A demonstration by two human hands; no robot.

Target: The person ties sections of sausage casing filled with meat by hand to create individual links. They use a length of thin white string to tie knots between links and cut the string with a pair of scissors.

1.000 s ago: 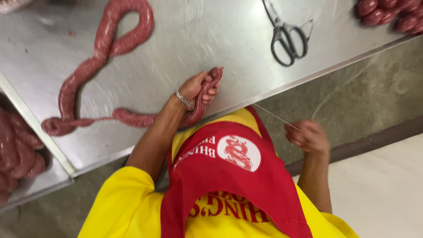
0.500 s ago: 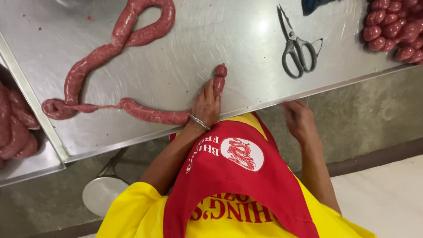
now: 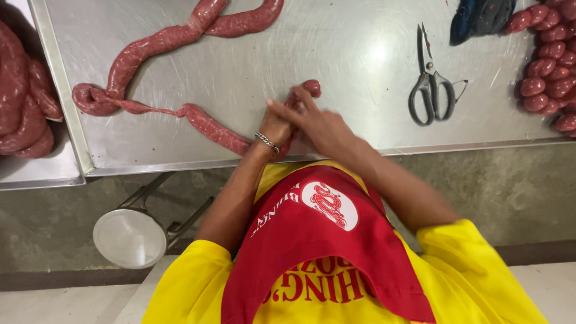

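I see both hands meeting at the near edge of the steel worktop (image 3: 360, 54), over the end of a long raw sausage (image 3: 210, 127). My left hand (image 3: 277, 127), with a thin bracelet (image 3: 266, 142) at the wrist, is curled around the sausage close to its tip. My right hand (image 3: 315, 123) lies across the left one, fingers folded over the same stretch; it is blurred, so I cannot tell how tightly it pinches. The rounded tip of the sausage pokes out just beyond the fingers.

From the left hand the sausage runs away to the left, thins to a narrow twist, loops back on itself and then climbs toward the far edge of the worktop, well apart from the hands.

To the right of the right hand, a pair of scissors (image 3: 431, 84) lies flat on the steel with blades closed. Further right sits a heap of short sausage links (image 3: 549, 66), and beside it a dark blue cloth (image 3: 480, 18). Far to the left, on a neighbouring tray (image 3: 42, 171), more sausage coils (image 3: 24, 102) are piled. Below the left forearm, under the worktop, stands a round metal stool (image 3: 129, 238).
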